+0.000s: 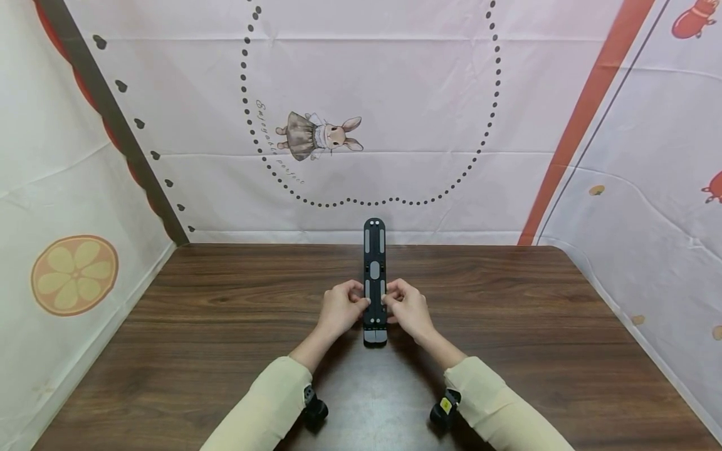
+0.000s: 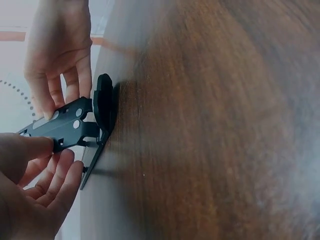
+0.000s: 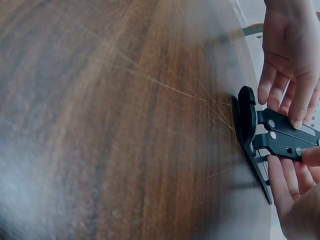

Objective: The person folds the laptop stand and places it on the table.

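Observation:
A black folding laptop stand with grey pads lies lengthwise in the middle of the table, its far end reaching the back edge in the head view. My left hand pinches its left side, thumb on top and fingers beneath. On the opposite side my right hand grips it the same way. In the left wrist view the top plate is lifted at an angle off the thin lower bar. The curved front lips stand up at the near end in the right wrist view.
The wooden table is brown, with a white printed cloth hanging behind it and at both sides. Black wrist cameras sit below the cuffs of the pale sleeves.

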A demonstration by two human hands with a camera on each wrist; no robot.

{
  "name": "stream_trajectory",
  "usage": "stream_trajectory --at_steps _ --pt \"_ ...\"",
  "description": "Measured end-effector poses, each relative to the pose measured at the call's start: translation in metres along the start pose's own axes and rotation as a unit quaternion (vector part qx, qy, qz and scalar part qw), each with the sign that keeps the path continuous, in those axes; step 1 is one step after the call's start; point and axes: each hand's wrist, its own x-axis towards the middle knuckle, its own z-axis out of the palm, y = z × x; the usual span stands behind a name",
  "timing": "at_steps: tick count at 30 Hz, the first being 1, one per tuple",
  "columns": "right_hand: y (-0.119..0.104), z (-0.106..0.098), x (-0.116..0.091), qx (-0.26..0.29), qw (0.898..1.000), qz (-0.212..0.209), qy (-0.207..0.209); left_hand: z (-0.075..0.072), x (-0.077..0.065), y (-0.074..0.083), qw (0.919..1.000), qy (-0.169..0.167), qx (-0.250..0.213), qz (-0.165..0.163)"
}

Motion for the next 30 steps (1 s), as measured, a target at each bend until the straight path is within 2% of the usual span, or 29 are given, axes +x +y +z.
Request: stream_trajectory --at_steps 4,10,17,23,30 --pt "0.0 -0.001 0.0 0.0 1.0 0.004 -0.01 0.0 -0.004 0.003 0.999 0.009 0.042 0.007" --pt "0.001 -0.002 0.0 0.004 1.0 0.007 -0.013 0.0 -0.011 0.005 0.9986 0.015 0.05 0.014" --pt "0.002 -0.002 0.001 0.001 1.0 0.003 -0.013 -0.003 -0.022 0.008 0.9947 -0.013 0.101 0.013" --pt "0.002 -0.001 0.001 -0.005 1.0 0.002 -0.013 -0.003 -0.033 0.011 0.9871 -0.047 0.153 -0.005" --pt "0.002 -0.001 0.0 -0.011 1.0 -0.001 -0.009 0.003 -0.04 0.013 0.9781 -0.049 0.202 -0.004"
